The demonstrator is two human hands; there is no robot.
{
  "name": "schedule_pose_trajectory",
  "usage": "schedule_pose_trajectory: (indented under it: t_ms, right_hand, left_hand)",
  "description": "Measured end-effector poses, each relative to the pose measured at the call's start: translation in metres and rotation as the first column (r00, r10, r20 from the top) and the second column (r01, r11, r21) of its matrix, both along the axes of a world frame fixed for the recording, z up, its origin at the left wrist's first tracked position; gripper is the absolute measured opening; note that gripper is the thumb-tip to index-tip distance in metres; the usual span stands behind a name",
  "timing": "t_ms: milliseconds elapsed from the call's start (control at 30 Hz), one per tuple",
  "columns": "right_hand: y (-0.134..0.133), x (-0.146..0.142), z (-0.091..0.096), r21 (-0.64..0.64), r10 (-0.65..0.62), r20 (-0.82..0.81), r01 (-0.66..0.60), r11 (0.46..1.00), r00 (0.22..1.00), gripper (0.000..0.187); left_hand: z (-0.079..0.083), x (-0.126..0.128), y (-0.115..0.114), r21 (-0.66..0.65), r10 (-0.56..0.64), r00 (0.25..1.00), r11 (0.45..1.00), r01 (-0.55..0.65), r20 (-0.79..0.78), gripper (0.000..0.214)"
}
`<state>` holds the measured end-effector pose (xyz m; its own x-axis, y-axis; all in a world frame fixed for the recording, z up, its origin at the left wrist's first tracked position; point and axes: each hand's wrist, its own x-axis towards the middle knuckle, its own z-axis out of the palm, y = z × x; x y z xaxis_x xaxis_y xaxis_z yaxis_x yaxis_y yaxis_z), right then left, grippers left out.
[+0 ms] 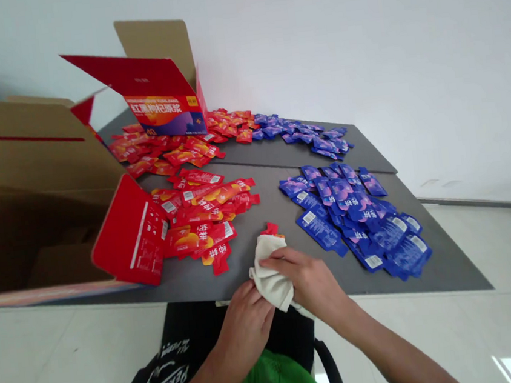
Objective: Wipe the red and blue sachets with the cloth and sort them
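Note:
At the table's front edge, both hands are closed on a white cloth (pixel 271 278). My left hand (pixel 248 314) grips its lower left side, fingers curled and partly hidden. From the right, my right hand (pixel 313 280) pinches the cloth with thumb and fingers. A red sachet (pixel 270 229) pokes out of the cloth's top; the rest of it is covered. Left of the hands lies a pile of red-orange sachets (pixel 200 212). Blue-purple sachets (pixel 353 211) are heaped to the right.
A large open carton (pixel 53 176) stands at the left, its red flap (pixel 127 235) jutting over the grey table (pixel 253 173). An open red box (pixel 164 103) is behind it. More red sachets (pixel 141 148) and blue sachets (pixel 304 131) lie along the back by the wall.

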<state>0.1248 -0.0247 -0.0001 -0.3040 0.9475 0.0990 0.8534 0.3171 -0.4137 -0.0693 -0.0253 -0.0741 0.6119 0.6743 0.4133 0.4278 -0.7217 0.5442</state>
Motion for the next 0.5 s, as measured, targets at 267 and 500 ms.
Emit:
schedule_pose_trajectory:
  t_ms: [267, 500]
  right_hand:
    - [0.084, 0.020, 0.002, 0.081, -0.170, 0.117, 0.162, 0.984, 0.978, 0.049]
    - [0.005, 0.004, 0.014, 0.077, -0.025, -0.033, 0.028, 0.997, 0.999, 0.048]
  left_hand:
    - [0.005, 0.001, 0.003, 0.005, -0.015, 1.000, 1.000, 0.015, 0.010, 0.031]
    - [0.001, -0.001, 0.001, 0.006, -0.025, 1.000, 1.000, 0.025, 0.009, 0.025]
